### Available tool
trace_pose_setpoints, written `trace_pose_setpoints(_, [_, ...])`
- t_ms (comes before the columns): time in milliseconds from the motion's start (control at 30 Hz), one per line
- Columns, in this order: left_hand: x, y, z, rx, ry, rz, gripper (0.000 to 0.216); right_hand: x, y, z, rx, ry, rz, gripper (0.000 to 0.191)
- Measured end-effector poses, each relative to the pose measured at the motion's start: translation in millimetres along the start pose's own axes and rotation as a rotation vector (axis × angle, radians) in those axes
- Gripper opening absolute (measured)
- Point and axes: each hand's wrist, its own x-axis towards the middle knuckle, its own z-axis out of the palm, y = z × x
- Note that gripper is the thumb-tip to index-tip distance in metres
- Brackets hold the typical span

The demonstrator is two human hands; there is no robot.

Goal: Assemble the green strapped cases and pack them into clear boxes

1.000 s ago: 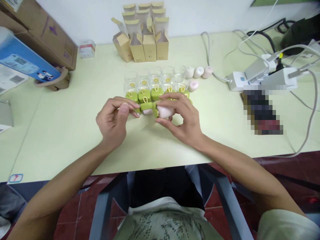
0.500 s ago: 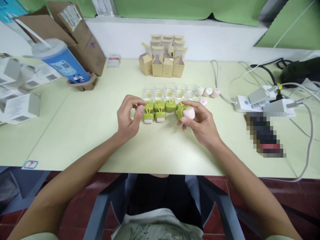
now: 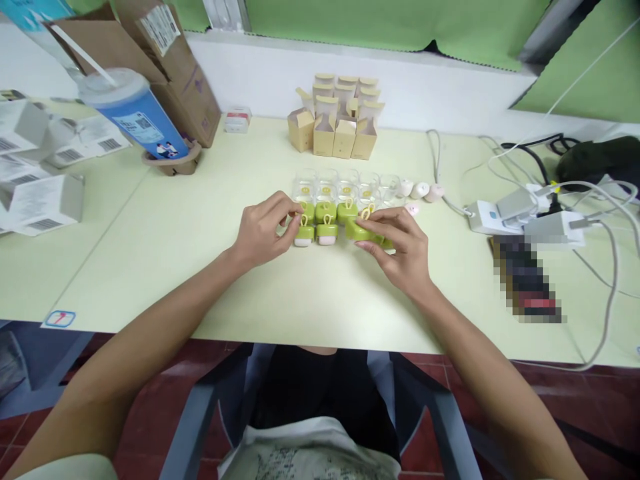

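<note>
Green cap (image 3: 357, 231) is pinched in the right hand (image 3: 404, 248), between thumb and fingers, its longer side roughly crosswise. Left of that grip stand two green-topped cases (image 3: 327, 232); past them, farther off, the left hand (image 3: 267, 230) curls, its hold unclear.
</note>
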Motion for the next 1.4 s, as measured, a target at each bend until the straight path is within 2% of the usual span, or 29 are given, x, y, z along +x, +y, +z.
trace_pose_setpoints(167, [0,-5,-5,0.035,-0.152,0.067,0.015,-3,-1,7,-0.136,0.009,-0.118,0.031])
trace_pose_setpoints(267, [-1,-6,-6,0.060,-0.214,0.121,0.018,-2,1,12,-0.249,-0.007,-0.130,0.025])
trace_pose_setpoints(467, [-3,-7,-3,0.061,-0.166,0.209,0.016,-1,7,21,-0.334,-0.014,-0.167,0.020])
trace_pose_setpoints(600, [-3,-8,-2,0.059,-0.143,0.228,0.014,-1,10,23,-0.368,-0.058,-0.084,0.018])
trace_pose_setpoints(867, [-4,-10,-2,0.070,-0.208,0.150,0.022,-2,13,22,-0.361,-0.098,-0.035,0.024])
trace_pose_setpoints(1100, [-5,-12,-2,0.029,-0.179,0.171,0.026,-1,13,23,-0.343,-0.071,-0.035,0.016])
trace_pose_setpoints(1400, [-3,-10,-3,0.064,-0.198,0.151,0.030,-2,13,28,-0.369,-0.054,0.005,0.019])
